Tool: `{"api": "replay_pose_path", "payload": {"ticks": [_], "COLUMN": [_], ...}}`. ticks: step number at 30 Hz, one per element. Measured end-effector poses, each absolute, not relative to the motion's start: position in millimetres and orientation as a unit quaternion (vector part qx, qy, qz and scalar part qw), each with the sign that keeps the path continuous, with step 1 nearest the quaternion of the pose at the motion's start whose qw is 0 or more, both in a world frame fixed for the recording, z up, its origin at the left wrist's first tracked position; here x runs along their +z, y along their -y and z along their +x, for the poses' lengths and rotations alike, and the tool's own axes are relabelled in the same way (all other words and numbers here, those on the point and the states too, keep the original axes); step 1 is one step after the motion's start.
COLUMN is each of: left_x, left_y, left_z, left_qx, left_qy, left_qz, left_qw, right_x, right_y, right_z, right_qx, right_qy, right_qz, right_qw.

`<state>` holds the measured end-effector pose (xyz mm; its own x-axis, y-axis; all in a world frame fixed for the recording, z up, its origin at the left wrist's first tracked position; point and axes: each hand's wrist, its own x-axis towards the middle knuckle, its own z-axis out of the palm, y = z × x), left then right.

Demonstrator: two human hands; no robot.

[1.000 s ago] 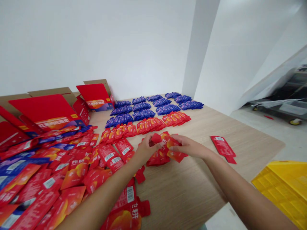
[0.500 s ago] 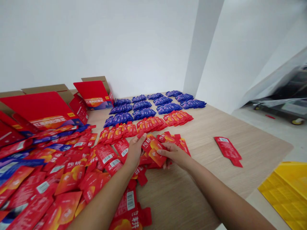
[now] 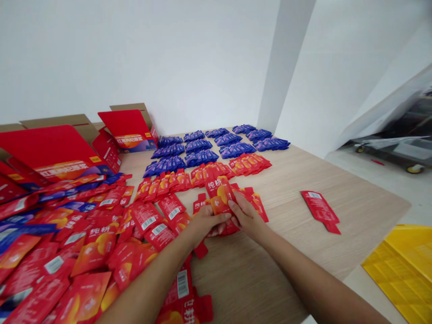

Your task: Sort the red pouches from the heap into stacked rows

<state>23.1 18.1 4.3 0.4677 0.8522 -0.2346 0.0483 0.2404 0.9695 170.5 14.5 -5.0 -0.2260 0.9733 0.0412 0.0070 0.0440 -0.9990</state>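
Between my two hands, above the table's near part, is a red-orange pouch (image 3: 218, 191) with a printed front facing me and its top pointing away. My left hand (image 3: 207, 221) grips its lower left side, thumb across the front. From the right, my right hand (image 3: 243, 211) pinches the lower right edge. More red lies beneath my fingers, but how many pouches I hold is hidden. Just behind the hands are other red pouches (image 3: 254, 201) on the table. To the left spreads a loose heap of red pouches (image 3: 101, 238), with some blue ones mixed in.
Fanned rows of blue pouches (image 3: 201, 157) lie at the back, with rows of red pouches (image 3: 250, 164) before them. Open red cartons (image 3: 130, 130) stand back left. A single pouch (image 3: 321, 209) lies right on the wooden table (image 3: 364, 198). Beyond its edge is a yellow crate (image 3: 401, 265).
My left hand has moved down from the pouch's upper left to its lower side. The pouch now stands more upright, and my right hand has shifted slightly.
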Motion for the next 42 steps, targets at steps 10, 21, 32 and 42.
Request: {"api": "replay_pose_path", "payload": {"ticks": [10, 21, 32, 42], "left_x": [15.4, 23.8, 39.9, 40.4], "left_y": [-24.5, -23.3, -23.3, -25.0], "left_z": [11.3, -35.2, -41.6, -4.3], "left_qx": [0.284, 0.102, 0.208, 0.328], "left_qy": [-0.472, -0.559, -0.587, -0.49], "left_qz": [0.516, 0.513, 0.548, 0.629], "left_qw": [0.656, 0.644, 0.558, 0.507], "right_x": [-4.0, 13.9, -11.3, 53.9], "right_y": [-23.1, -36.5, -33.2, -36.8], "right_z": [178.2, 342.4, 376.2, 255.8], "right_qx": [0.502, -0.041, 0.081, 0.415], "right_qy": [0.64, 0.588, 0.542, 0.726], "right_qz": [-0.426, -0.806, -0.825, -0.419], "right_qw": [0.396, 0.054, 0.14, 0.354]}}
